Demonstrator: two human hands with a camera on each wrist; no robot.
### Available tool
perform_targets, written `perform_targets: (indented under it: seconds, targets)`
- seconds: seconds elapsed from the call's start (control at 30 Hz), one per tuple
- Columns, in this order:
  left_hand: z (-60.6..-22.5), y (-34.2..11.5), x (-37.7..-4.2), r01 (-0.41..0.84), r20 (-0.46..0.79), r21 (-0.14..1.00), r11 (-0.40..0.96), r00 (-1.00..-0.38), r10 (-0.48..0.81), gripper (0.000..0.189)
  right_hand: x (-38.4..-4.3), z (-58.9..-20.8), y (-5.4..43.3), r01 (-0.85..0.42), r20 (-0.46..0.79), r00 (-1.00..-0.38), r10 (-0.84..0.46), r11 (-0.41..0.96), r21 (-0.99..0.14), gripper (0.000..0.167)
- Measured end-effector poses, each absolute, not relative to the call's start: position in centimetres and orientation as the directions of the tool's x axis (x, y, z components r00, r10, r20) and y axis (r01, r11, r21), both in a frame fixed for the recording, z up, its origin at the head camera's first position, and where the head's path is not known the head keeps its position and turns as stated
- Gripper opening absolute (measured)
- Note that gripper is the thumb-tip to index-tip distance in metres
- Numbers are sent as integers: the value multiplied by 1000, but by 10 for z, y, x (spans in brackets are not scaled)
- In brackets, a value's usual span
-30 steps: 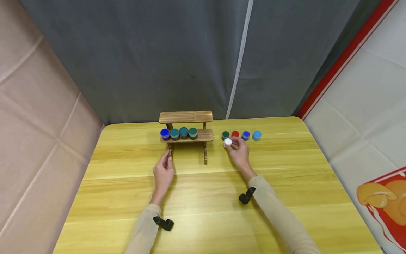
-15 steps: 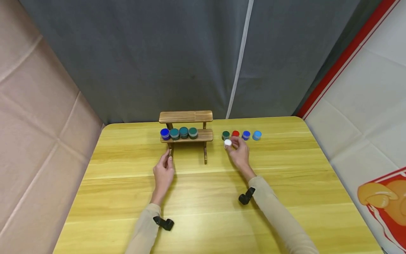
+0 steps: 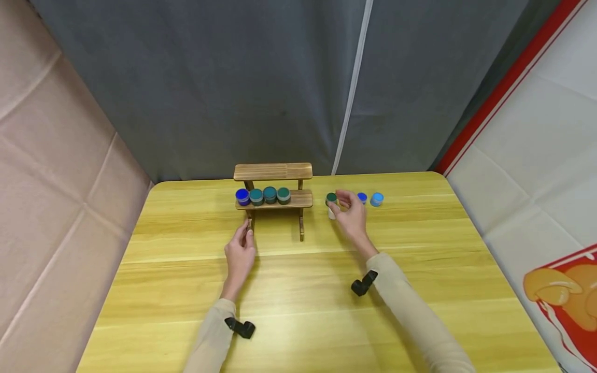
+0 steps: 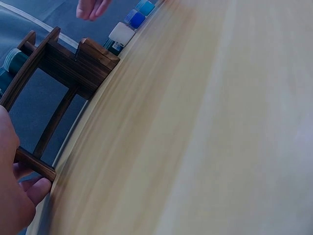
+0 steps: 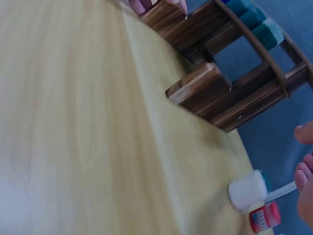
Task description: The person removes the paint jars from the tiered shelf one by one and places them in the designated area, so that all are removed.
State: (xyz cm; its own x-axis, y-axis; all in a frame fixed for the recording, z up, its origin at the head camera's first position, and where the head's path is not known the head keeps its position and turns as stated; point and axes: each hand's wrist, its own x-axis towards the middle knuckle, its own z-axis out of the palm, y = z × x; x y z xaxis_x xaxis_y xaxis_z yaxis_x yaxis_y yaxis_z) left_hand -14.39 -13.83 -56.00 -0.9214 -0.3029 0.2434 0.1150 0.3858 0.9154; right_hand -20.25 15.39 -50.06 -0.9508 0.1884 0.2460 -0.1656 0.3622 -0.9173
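Observation:
My left hand (image 3: 240,260) grips the left front foot of a small two-tier wooden shelf (image 3: 272,171). Several paint jars (image 3: 270,195) with blue, teal and green lids line its lower tier. To the right, my right hand (image 3: 352,218) hovers over the table with nothing held; thumb and fingers are apart in the right wrist view. Below the fingertips a white paint jar (image 3: 331,214) stands on the table, close in front of a dark green-lidded jar (image 3: 331,199). A red-lidded jar (image 5: 264,217), seen in the right wrist view, is hidden behind that hand in the head view.
A blue-lidded jar (image 3: 362,197) and a light blue jar (image 3: 377,199) stand right of my right hand. Behind the wooden table (image 3: 298,311) hangs a grey curtain (image 3: 210,93). Pale padded walls flank both sides.
My right hand has let go of the white jar, now standing on the table, and has risen slightly, covering the red jar. My left hand has stayed on the shelf's foot.

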Motion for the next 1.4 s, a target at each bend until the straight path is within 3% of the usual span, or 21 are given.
perform_targets:
  seconds: [0.63, 1.4]
  targets:
    - [-559, -136, -145, 134, 258, 915, 380, -920, -296, 37, -199, -455, 110, -246, 274, -958, 88, 241, -939, 39]
    - [-561, -134, -148, 128, 251, 915, 383, -922, -294, 37, -205, -459, 69, -241, 237, -971, -45, 199, -950, 46]
